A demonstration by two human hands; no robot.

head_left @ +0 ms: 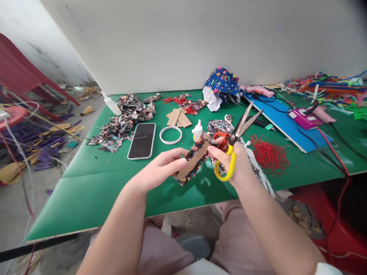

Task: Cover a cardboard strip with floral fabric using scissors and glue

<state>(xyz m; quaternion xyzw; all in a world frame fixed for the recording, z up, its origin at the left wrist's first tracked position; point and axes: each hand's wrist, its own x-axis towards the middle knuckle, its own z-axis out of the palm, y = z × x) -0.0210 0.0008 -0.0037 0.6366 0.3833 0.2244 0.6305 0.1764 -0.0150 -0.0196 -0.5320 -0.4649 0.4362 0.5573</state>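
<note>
My left hand [160, 168] has its fingers closed on the left side of a brown cardboard strip [193, 162] bordered by dark floral fabric. My right hand [242, 158] holds scissors [235, 137] with a yellow handle, their blades parted and pointing up and away. Its thumb and fingers also meet the strip's right end. An orange-red loop [221, 135] shows beside the scissors; whether it belongs to them I cannot tell. Just behind the strip stands a small white nozzle bottle [197, 131]. More floral fabric [219, 126] lies under and behind my right hand.
On the green table [114, 194] lie a phone [142, 141], a white ring [171, 135], cardboard pieces [178, 117] and crumpled floral cloth [129, 114]. To the right are red strings [268, 154], a blue board [283, 120] and a purple box [305, 118] with cables.
</note>
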